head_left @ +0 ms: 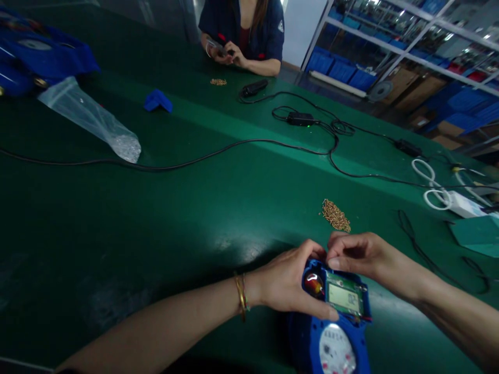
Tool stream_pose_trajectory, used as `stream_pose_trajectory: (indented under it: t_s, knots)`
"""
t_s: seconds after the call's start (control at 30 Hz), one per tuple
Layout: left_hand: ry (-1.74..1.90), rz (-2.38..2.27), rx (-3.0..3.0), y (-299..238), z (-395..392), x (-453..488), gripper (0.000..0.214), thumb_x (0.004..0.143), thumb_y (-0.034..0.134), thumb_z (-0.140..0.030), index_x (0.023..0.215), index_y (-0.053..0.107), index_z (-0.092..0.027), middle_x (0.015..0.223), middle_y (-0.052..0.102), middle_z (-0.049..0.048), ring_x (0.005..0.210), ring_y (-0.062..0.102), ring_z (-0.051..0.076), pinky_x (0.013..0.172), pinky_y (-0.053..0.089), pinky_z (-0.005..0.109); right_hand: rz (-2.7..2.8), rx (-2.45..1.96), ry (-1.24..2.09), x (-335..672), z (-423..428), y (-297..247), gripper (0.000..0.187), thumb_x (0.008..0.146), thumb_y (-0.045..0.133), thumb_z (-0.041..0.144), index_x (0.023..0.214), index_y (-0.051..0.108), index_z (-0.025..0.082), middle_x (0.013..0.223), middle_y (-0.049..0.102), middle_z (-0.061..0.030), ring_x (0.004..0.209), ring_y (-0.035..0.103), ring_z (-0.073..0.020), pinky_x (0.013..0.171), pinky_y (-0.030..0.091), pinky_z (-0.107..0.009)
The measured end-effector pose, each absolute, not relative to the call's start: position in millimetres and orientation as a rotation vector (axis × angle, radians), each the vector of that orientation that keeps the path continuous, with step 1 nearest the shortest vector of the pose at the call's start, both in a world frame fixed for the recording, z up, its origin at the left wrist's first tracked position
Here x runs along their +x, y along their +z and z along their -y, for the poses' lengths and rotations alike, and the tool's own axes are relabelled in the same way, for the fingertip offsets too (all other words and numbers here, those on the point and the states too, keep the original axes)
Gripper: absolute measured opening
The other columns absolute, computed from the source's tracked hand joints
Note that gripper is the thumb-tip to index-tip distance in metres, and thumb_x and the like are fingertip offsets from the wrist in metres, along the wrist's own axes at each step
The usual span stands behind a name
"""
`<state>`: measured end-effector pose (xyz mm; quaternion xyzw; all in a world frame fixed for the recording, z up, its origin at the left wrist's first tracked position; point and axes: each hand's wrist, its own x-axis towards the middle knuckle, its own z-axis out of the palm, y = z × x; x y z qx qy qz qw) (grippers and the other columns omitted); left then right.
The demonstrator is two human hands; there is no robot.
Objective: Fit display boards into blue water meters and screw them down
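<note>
A blue water meter stands at the lower right, its upper compartment uncovered. Inside are a green circuit board with a lit display and a round dark-red part; a white dial sits below. My left hand is wrapped round the meter's left side, thumb across the front under the display. At the compartment's top edge, my right hand has thumb and index finger pinched together; whatever lies between them is too small to make out. Just beyond is a pile of small brass-coloured screws.
Black cables with adapters cross the green table. A clear plastic bag, a blue bracket-like piece and blue meters lie left. Across the table sits a person beside another screw pile. White cable loops lie right.
</note>
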<state>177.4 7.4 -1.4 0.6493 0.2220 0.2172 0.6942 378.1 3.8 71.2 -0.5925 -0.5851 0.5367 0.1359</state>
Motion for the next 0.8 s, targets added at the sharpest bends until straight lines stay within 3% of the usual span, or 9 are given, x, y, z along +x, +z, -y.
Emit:
stream_pose_trajectory:
  t_s: [0.4,0.8]
  knots:
    - [0.513,-0.511,1.497,-3,-3,180,0.072,0.061,0.083,-0.045,0.117,0.047,-0.019,0.126,0.061,0.0168,0.118,0.058,0.038,0.097,0.048,0.055,1.675,-1.939,1.432,369,5,73,0.044,0.065,0.074,0.064,0.061,0.074,0.020,0.063,0.062,-0.0036,0.060,0.055,-0.0166,0.055,0.044,-0.028]
    - [0.425,-0.481,1.533,-6,-7,180,0.078,0.061,0.083,-0.045,0.122,0.043,-0.018,0.131,0.057,0.0171,0.119,0.057,0.035,0.098,0.049,0.050,1.217,-2.134,1.619,356,9,81,0.046,0.041,0.091,0.055,0.059,0.070,0.018,0.064,0.067,-0.0040,0.063,0.056,-0.0154,0.060,0.043,-0.025]
